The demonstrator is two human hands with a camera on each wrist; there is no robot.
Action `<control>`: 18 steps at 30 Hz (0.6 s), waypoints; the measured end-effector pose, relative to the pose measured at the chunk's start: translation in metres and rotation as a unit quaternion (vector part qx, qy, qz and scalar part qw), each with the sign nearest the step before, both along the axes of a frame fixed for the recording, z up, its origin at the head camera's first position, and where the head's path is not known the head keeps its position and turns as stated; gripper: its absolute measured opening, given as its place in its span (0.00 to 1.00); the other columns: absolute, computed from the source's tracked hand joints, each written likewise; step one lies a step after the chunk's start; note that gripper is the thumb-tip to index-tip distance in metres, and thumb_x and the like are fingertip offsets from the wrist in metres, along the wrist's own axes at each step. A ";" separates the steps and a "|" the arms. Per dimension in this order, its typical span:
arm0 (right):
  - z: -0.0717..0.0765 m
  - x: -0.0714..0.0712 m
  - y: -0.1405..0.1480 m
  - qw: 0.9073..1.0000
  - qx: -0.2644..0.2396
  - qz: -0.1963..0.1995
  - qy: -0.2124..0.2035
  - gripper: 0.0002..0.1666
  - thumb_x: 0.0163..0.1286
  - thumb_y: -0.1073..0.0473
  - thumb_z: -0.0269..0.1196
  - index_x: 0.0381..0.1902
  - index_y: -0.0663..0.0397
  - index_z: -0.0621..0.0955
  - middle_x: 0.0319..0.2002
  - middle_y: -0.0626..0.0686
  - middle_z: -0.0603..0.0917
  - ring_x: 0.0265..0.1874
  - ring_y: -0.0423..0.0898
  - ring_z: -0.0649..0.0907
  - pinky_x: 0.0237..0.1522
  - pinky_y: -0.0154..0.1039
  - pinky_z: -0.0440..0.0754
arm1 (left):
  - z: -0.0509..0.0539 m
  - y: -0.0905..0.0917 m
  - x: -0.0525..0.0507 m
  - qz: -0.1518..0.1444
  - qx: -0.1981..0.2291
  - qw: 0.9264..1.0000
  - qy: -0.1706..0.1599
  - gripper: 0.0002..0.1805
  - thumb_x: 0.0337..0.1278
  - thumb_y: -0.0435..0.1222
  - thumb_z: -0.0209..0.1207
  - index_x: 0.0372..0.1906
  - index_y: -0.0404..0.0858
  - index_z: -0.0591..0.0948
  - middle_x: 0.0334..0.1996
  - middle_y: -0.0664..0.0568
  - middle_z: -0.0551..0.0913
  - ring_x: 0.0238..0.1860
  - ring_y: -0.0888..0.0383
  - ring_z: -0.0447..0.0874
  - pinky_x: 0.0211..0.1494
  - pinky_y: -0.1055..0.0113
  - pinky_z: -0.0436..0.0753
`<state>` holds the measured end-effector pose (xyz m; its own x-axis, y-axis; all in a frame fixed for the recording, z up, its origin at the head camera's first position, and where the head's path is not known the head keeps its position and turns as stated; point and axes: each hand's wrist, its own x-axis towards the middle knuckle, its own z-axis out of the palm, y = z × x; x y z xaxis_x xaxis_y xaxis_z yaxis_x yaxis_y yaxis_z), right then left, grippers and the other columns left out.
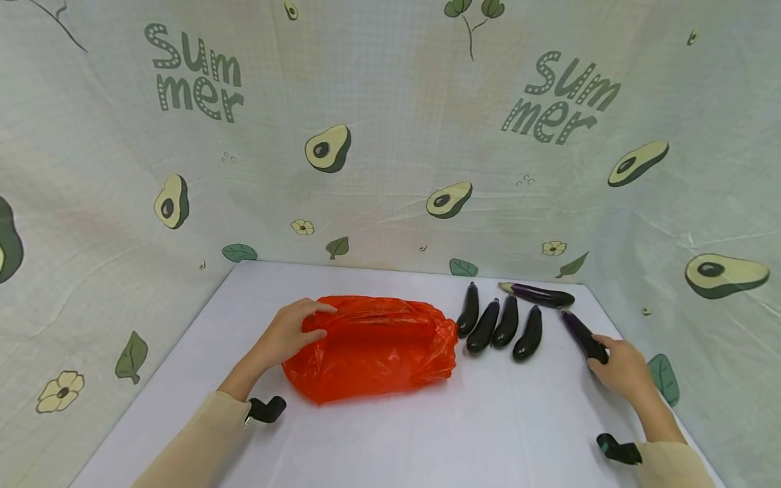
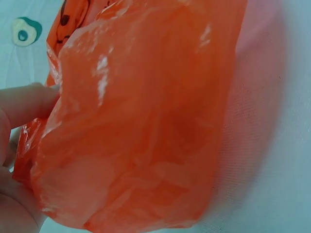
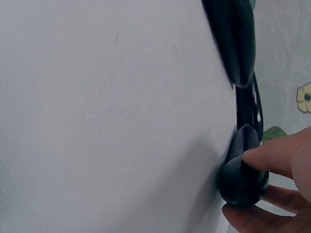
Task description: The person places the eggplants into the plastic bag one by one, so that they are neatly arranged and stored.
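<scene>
A crinkled red plastic bag (image 1: 378,359) lies on the left half of the table. My left hand (image 1: 300,331) holds its left edge between thumb and fingers; in the left wrist view the thumb (image 2: 29,104) rests on the plastic (image 2: 141,121). On the far right, my right hand (image 1: 622,366) grips the round end of a dark eggplant (image 1: 578,333). In the right wrist view, the thumb lies on top of that eggplant (image 3: 241,182), with fingers round its outer side. Its stem end points away from me, near another eggplant (image 1: 542,295) lying crosswise.
Several more eggplants (image 1: 482,328) lie side by side just right of the bag, stems pointing away. White cloth covers the table (image 1: 427,440). A patterned curtain (image 1: 390,230) stands along the back and both sides.
</scene>
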<state>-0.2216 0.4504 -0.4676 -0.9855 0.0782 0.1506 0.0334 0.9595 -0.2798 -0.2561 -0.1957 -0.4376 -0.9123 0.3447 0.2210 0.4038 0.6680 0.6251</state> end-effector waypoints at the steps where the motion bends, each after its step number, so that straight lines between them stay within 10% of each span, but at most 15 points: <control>1: 0.000 0.000 0.000 1.000 -0.001 0.000 -0.003 0.34 0.65 0.66 0.68 0.64 0.80 0.73 0.56 0.86 0.75 0.55 0.84 0.75 0.55 0.78 0.75 | 0.000 0.000 0.000 0.006 -0.001 1.000 0.001 0.27 0.62 0.29 0.72 0.65 0.47 0.83 0.58 0.50 0.85 0.61 0.46 0.81 0.61 0.46 0.87; 18: 0.007 -0.001 0.003 0.999 -0.010 0.011 -0.040 0.36 0.67 0.60 0.69 0.66 0.78 0.72 0.52 0.83 0.80 0.44 0.75 0.81 0.49 0.74 0.79 | -0.002 0.002 -0.005 0.091 0.006 0.995 0.024 0.24 0.65 0.29 0.70 0.65 0.44 0.84 0.58 0.44 0.85 0.60 0.42 0.81 0.59 0.44 0.88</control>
